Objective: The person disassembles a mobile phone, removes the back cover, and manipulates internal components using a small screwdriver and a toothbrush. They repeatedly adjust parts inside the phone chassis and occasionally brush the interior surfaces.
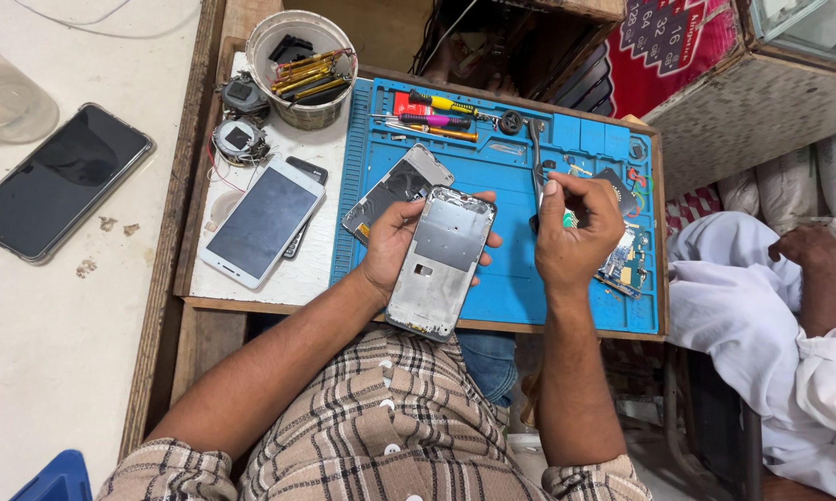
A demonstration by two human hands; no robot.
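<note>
While the left hand (pixel 392 243) grips a stripped phone frame (pixel 441 263) w/ its bare metal inside facing up, the right hand (pixel 574 234) is closed around tweezers (pixel 538 170), tips pointing away from the person, over the blue work mat (pixel 520 278). Frame is held tilted just above the mat's near edge, thumb on its left side, fingertips showing on its right side. Right hand sits just beside the frame, not touching it.

Head view, rest of the bench: another phone part (pixel 395 190) lies on the mat behind the left hand, partly hidden by it. Screwdrivers (pixel 437 116) w/ yellow, pink and orange handles lie along the mat's far edge. A small circuit board (pixel 622 264) rests on the mat right of the right hand. Left of the mat, a white phone (pixel 262 223) lies face up, w/ a round tub (pixel 302 65) of metal bits beyond it. A dark phone (pixel 56 181) lies well apart on the pale counter, near a clear cup (pixel 5 97). Another person's arm (pixel 822 278), in white cloth, is at the right edge.
</note>
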